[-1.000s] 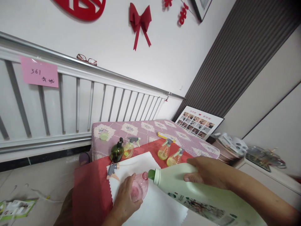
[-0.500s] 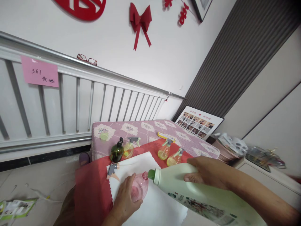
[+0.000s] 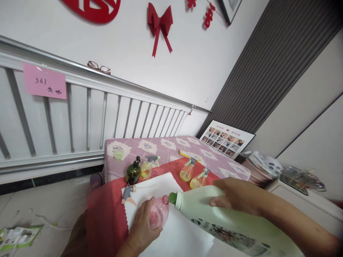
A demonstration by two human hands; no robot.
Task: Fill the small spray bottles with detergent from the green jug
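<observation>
My left hand (image 3: 142, 225) grips a small clear pink bottle (image 3: 159, 212) with its neck open, standing on a white cloth (image 3: 177, 232). My right hand (image 3: 235, 196) holds a large pale green jug (image 3: 227, 223) tilted on its side, its green spout (image 3: 173, 199) right at the pink bottle's mouth. A grey spray head (image 3: 128, 192) lies loose on the cloth's far left corner.
On the red cloth (image 3: 104, 217) behind stand a dark green pump bottle (image 3: 133, 172) and three yellowish spray bottles (image 3: 187, 172). A small green cap (image 3: 118, 154) and a yellow item (image 3: 189, 155) lie on the patterned table cover (image 3: 166, 146). Railing (image 3: 88, 117) at the back, a cluttered cabinet (image 3: 294, 192) to the right.
</observation>
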